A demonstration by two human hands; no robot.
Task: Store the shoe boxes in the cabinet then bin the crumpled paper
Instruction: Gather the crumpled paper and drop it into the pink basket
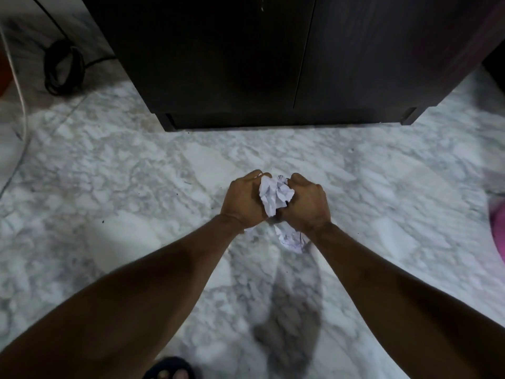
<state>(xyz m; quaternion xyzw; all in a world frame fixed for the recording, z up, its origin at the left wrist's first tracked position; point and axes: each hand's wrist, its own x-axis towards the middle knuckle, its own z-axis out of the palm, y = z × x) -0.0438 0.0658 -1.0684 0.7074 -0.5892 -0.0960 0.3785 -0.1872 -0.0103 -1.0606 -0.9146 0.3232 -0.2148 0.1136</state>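
Observation:
Both my hands are held out over the marble floor in front of a dark cabinet [246,58] whose two doors are closed. My left hand [243,199] and my right hand [307,202] press together around a ball of crumpled white paper [274,195]. A second piece of crumpled paper [291,239] shows just below my right wrist; whether it hangs from my hands or lies on the floor I cannot tell. No shoe boxes are in view.
A coiled black cable [64,67] lies on the floor left of the cabinet, with a thin white cord [23,105] along the left edge. Something pink [497,231] sits at the right edge. My sandalled foot [170,370] is at the bottom.

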